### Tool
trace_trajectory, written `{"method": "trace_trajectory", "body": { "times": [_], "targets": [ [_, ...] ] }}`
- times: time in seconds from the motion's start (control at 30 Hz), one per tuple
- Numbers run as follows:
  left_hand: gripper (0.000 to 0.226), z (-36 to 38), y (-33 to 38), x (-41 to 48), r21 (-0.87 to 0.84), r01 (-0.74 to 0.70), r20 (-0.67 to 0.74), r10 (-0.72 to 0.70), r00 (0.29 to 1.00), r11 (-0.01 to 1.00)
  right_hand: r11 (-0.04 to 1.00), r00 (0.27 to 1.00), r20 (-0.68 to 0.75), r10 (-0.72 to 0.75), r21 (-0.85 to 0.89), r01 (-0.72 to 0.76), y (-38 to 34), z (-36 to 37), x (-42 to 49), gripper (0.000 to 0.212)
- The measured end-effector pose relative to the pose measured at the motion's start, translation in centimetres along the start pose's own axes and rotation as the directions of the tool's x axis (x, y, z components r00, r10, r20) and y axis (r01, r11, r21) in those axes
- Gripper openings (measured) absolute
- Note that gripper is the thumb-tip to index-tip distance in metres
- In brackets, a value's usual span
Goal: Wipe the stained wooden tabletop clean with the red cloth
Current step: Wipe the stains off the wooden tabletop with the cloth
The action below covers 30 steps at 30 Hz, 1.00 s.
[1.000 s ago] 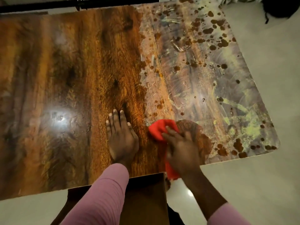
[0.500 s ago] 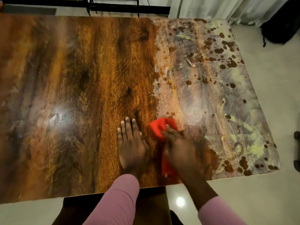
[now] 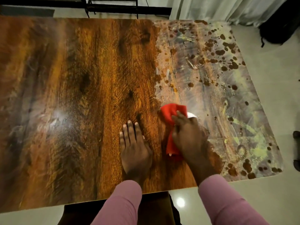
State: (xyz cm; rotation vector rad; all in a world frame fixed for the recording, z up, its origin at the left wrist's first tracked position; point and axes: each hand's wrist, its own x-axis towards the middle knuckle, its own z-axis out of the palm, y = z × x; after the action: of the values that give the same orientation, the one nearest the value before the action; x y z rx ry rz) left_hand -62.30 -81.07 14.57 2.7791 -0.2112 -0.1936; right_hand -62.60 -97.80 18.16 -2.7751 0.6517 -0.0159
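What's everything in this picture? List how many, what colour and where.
glossy wooden tabletop: one, brown, fills most of the view
dark spots: many, brown, across the tabletop's right part
yellowish smears: several, yellow-green, near its right edge
bunched red cloth: one, red, on the tabletop where stains begin
black metal frame: one, black, beyond the far edge
pale curtain: one, greyish white, top right
black bag: one, black, top right corner
dark brown seat: one, brown, below near edge
pale floor: one, off-white, around the table
pink sleeves: two, pink, bottom of view
left hand: one, flat on clean wood beside the cloth
right hand: one, gripping the red cloth
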Motion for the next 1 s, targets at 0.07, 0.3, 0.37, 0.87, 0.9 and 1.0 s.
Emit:
{"method": "trace_trajectory", "body": {
  "times": [0.07,0.3,0.37,0.87,0.9,1.0],
  "targets": [
    [0.058,0.2,0.1,0.0,0.011,0.017,0.000,-0.017,1.000,1.000,0.959,0.960,-0.048,0.276,0.080,-0.271,0.9,-0.5,1.7,0.044],
    [0.058,0.1,0.5,0.0,0.023,0.037,0.021,-0.038,0.999,0.999,0.986,0.985,-0.062,0.159,0.064,-0.155,-4.1,1.2,1.3,0.045],
    [0.058,-0.2,0.5,0.0,0.008,0.043,0.029,-0.043,0.999,0.999,0.999,0.999,-0.014,-0.035,-0.010,0.035,-4.1,1.5,1.1,0.040],
    [0.052,-1.3,3.0,14.0,0.030,0.006,-0.112,-0.002,0.994,1.000,0.998,0.997,-0.075,0.017,0.059,-0.013,-3.4,1.7,5.4,0.040],
    [0.053,-1.1,3.1,14.8,0.030,0.004,-0.111,-0.001,0.994,1.000,0.996,0.995,-0.072,0.062,0.065,-0.057,-2.2,1.3,6.2,0.041],
    [0.055,-0.5,2.9,15.7,0.034,-0.003,-0.102,0.006,0.995,0.999,0.949,0.949,-0.124,0.289,0.166,-0.268,-0.3,0.2,8.9,0.038]
  ]
}}
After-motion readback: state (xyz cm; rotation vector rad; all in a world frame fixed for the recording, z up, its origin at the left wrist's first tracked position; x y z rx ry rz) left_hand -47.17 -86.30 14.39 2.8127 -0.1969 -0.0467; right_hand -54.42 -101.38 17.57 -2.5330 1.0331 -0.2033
